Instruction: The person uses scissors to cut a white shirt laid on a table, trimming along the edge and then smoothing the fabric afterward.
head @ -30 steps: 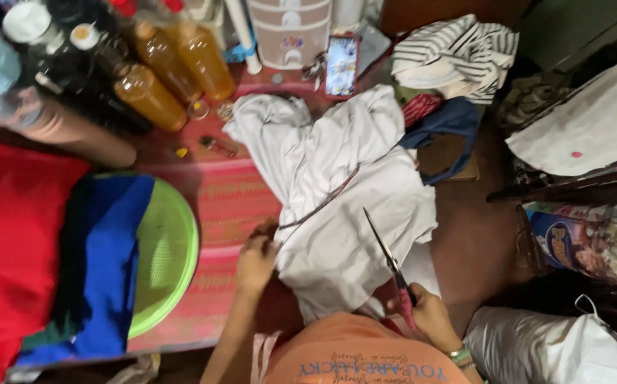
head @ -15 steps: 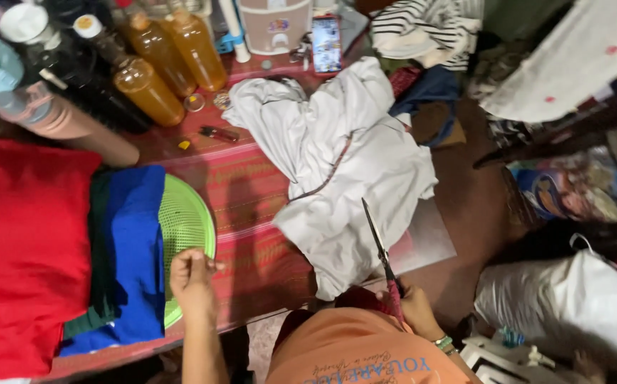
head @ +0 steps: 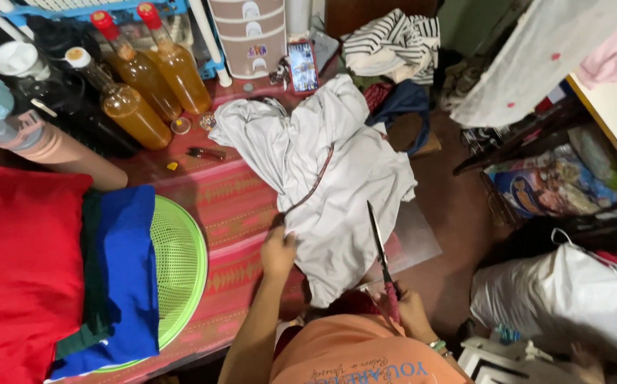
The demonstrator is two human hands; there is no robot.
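Orange shirt (head: 365, 355): worn by the person, nearest the camera.
Right hand (head: 409, 313): closed round the red handles of long scissors (head: 380, 249); blades up and closed, tips over the cloth.
Left hand (head: 278, 249): half a second ago it hovered by the green basket (head: 180, 263); now back on the white garment (head: 330, 185), fingers pinching its near-left edge.
Meaning: cloth is held again beside the blades.
White garment: crumpled on the red patterned surface (head: 230, 206), near end hanging off.
Far edge: amber bottles (head: 145, 85), phone (head: 303, 67).
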